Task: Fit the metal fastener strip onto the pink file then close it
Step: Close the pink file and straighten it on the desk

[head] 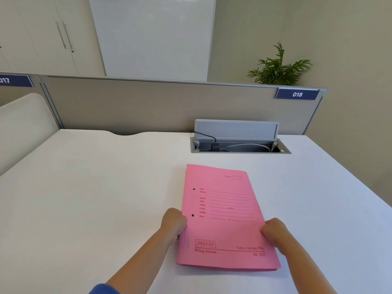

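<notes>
The pink file [224, 217] lies closed and flat on the white desk [106, 187], front cover up, printed lines and "DELUXE" facing me. Two punched holes show near its left edge. My left hand [174, 223] grips the file's left edge with curled fingers. On the opposite side, my right hand [273, 230] holds the right edge the same way. No metal fastener strip is visible anywhere in view.
An open cable hatch [239, 143] with a plug and cords is set into the desk behind the file. A beige partition [148, 105] with a "018" label closes the far edge. A plant [277, 68] stands beyond it.
</notes>
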Tool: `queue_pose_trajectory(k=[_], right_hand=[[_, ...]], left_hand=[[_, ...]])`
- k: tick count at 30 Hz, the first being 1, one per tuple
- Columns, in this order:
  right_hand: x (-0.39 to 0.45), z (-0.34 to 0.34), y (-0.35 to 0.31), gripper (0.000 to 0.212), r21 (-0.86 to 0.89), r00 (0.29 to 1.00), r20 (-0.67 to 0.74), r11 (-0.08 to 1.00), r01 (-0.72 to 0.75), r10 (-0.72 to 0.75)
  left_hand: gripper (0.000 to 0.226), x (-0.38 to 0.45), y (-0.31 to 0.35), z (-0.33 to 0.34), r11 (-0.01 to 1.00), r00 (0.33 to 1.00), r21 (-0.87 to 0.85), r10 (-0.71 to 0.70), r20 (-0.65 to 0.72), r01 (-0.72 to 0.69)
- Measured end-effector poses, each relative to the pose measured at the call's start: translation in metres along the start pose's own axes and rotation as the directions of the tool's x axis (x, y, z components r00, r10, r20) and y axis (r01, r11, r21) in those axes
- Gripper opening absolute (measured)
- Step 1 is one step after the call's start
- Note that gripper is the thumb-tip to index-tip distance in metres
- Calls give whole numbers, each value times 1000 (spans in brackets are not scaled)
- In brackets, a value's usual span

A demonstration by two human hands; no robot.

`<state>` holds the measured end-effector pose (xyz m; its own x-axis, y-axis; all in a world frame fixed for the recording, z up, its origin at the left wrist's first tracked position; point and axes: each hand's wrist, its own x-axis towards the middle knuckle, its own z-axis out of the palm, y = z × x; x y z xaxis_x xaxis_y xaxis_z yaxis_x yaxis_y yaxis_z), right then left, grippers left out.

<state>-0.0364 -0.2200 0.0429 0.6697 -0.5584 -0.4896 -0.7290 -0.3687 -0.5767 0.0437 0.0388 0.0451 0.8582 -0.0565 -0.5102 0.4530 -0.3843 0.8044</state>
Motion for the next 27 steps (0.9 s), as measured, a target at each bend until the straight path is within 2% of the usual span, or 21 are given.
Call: queue_pose_trajectory(k=[3, 6, 12, 18, 23, 27], right_hand=[[-4, 2, -12, 21, 90, 999, 29, 995, 33, -36], [-5, 3, -35, 22, 126, 994, 20, 987, 101, -105], [11, 17, -90, 14, 35, 981, 27, 980, 194, -194], [33, 39, -129, 6, -41, 981, 42, 981, 192, -190], [46, 53, -147, 29, -68, 985, 33, 983, 171, -169], [52, 59, -153, 30, -124, 988, 27, 980, 157, -155]], left_hand=[[21, 7, 4, -13, 1000, 1000, -13, 6, -18, -6], [21, 20, 12, -33, 999, 999, -52, -3, -44, 1], [27, 49, 33, -69, 997, 988, -77, 14, -151, -26], [24, 78, 37, -91, 1000, 970, -14, 0, -243, -3], [24, 99, 36, -101, 994, 958, 106, 2, -288, 30], [24, 106, 35, -103, 966, 954, 254, 32, -298, 47]])
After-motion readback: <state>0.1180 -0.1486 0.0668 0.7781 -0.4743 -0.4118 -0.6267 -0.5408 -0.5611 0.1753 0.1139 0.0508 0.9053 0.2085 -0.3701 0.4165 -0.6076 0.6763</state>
